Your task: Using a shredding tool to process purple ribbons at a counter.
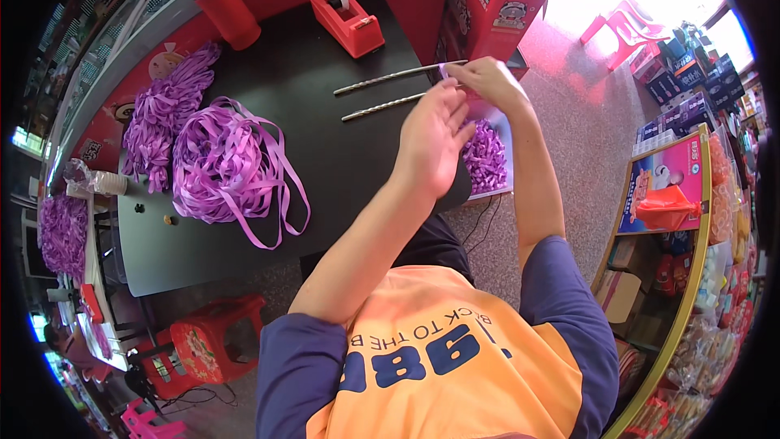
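Observation:
Two slim twisted metal rods point(382, 81) lie side by side over the dark table, pointing toward its right edge. My right hand point(491, 81) is closed at their right ends, with a bit of pale purple ribbon point(444, 71) showing at its fingertips. Close below it, my left hand point(435, 134) is slightly blurred, its fingers stretched out and nothing visible in it. Part of the lower rod is hidden behind that hand. Under my right wrist, a pale box point(491, 193) holds many small purple ribbon pieces point(485, 158).
A loose heap of purple ribbon point(223, 162) and a bundle of it point(166, 110) cover the left of the table point(317, 146). At the back stand a red tape dispenser point(348, 24) and a red cup point(225, 8). Red stools point(203, 341) stand lower left; shelves point(691, 228) line the right.

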The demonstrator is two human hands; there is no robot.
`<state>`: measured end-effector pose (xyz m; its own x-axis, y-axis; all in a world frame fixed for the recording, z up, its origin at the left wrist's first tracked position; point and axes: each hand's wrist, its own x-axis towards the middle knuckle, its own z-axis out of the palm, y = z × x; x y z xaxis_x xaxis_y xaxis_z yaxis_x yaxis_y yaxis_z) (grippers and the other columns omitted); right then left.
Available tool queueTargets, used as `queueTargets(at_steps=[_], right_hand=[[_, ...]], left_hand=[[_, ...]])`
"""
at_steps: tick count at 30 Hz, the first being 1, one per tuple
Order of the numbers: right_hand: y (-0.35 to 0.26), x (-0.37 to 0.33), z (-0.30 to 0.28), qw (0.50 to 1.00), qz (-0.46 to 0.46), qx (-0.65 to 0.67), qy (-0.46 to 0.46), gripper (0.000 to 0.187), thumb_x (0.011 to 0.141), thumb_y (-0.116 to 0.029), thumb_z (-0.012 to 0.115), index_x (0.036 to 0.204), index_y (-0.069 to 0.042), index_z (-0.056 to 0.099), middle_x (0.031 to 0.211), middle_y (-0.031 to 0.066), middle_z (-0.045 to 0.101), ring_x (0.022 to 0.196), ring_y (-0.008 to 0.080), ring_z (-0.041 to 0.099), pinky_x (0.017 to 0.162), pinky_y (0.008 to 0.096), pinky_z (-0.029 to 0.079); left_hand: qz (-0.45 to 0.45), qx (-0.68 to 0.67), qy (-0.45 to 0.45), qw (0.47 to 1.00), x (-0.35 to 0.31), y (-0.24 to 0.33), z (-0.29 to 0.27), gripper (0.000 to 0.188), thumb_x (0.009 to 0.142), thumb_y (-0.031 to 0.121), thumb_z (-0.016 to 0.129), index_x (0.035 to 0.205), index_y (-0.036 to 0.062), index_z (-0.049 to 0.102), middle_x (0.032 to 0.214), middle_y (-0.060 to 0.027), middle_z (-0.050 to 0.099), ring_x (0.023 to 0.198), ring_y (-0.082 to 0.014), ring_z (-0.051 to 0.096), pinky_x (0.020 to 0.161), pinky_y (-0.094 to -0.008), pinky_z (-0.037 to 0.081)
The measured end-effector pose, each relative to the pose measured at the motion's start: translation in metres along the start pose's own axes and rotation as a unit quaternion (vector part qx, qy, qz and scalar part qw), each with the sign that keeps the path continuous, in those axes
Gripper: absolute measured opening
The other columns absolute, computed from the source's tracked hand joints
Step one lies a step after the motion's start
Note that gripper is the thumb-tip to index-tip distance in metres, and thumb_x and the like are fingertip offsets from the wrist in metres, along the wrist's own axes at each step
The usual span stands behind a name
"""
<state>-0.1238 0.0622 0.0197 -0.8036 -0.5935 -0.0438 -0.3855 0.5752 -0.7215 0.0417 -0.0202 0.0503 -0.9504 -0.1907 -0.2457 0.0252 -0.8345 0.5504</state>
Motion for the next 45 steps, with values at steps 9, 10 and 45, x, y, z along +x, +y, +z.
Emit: queueTargets(at_steps=[9,10,45], right_hand=[[0.01,0.05,-0.01,0.966,-0.167,0.11,-0.165,0.029,0.083,-0.024,0.066,0.097,0.002,0.066,0.081,0.0039,0.067,0.069,0.0113,0.06,0.064,0.0235,0.047],[0.012,0.053,-0.01,0.958,-0.105,0.133,-0.233,0.026,0.083,-0.021,0.066,0.096,0.001,0.066,0.079,0.004,0.066,0.067,0.0094,0.059,0.06,0.0221,0.046],[-0.228,-0.025,0.103,0.879,-0.466,-0.015,-0.096,0.013,0.083,-0.005,0.062,0.095,-0.001,0.066,0.085,0.008,0.064,0.077,0.0186,0.062,0.068,0.0276,0.048]], left_hand=[[0.322,0.686,-0.096,0.646,-0.073,-0.002,-0.064,0.021,0.087,0.012,0.056,0.106,0.0037,0.06,0.121,-0.0112,0.056,0.12,-0.0258,0.049,0.099,-0.0362,0.038],[0.329,0.676,-0.084,0.654,-0.076,-0.003,-0.071,0.019,0.086,0.01,0.056,0.103,0.0033,0.061,0.12,-0.0123,0.056,0.119,-0.0269,0.05,0.098,-0.0358,0.039],[0.36,0.55,-0.177,0.733,-0.088,0.003,-0.088,0.008,0.08,0.011,0.059,0.08,0.0029,0.061,0.081,-0.0098,0.058,0.077,-0.0284,0.057,0.073,-0.0395,0.045]])
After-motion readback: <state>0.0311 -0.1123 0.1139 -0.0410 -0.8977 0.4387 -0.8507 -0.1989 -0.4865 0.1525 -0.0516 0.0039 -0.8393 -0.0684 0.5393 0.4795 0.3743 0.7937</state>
